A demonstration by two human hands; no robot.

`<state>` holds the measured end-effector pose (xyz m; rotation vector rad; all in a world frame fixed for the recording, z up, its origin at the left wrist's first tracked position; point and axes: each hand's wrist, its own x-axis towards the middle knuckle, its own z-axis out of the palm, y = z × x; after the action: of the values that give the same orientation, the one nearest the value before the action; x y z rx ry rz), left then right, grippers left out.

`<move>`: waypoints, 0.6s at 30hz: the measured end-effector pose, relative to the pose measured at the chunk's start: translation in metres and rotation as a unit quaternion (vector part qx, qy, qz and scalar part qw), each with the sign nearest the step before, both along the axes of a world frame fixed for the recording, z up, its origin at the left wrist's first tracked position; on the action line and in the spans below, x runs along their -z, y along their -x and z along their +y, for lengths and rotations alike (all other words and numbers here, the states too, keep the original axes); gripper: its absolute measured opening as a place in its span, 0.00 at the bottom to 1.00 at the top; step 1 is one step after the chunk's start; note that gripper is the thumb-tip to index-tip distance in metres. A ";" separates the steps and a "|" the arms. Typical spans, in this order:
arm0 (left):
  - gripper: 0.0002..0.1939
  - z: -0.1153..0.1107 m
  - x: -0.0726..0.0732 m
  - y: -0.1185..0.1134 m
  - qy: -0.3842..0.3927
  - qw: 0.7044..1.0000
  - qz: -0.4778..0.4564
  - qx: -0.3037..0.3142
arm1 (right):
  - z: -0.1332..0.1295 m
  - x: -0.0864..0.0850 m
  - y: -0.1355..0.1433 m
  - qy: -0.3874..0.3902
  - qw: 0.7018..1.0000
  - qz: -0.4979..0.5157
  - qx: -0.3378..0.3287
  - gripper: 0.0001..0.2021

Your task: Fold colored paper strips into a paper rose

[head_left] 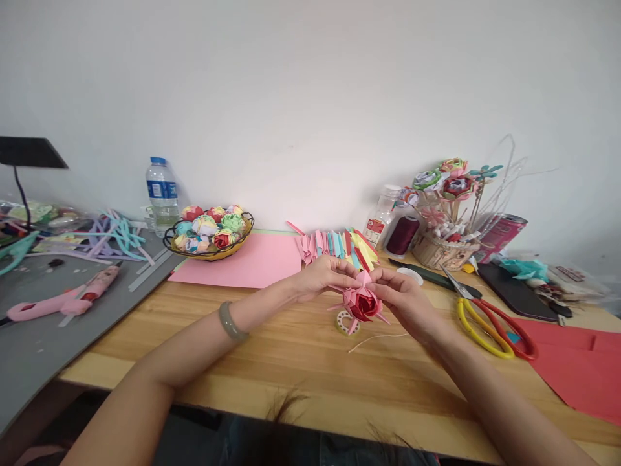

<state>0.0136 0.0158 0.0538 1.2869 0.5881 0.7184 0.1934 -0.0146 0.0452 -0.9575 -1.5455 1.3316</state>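
A folded paper flower point(365, 305), pink outside with a dark red centre, is held above the wooden table point(291, 362). My left hand point(326, 277) pinches its upper left petals, and a bracelet circles that wrist. From the other side, the fingers of my right hand point(395, 292) close on its upper right edge. Below the flower lies a small roll of tape point(346, 321), partly covered by it. A pale thread point(376, 338) trails over the wood nearby. Just behind my hands stands a row of folded paper strips point(334, 246) in pink, blue, yellow and red.
Scissors point(490, 323) and red paper point(582, 369) lie at right, near a phone point(514, 291). Behind are a thread spool point(403, 234) and a pot of paper flowers point(444, 249). At left are a flower basket point(211, 254), water bottle point(162, 194) and pink glue gun point(68, 301).
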 end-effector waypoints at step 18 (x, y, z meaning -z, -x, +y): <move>0.08 -0.007 -0.016 0.002 -0.040 0.998 0.055 -0.003 | -0.007 -0.006 0.002 -0.071 0.996 -0.058 -0.002 0.12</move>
<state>0.0113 0.0089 0.0698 1.4054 0.6576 0.6840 0.1917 -0.0212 0.0510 -0.9565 -1.7055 1.1699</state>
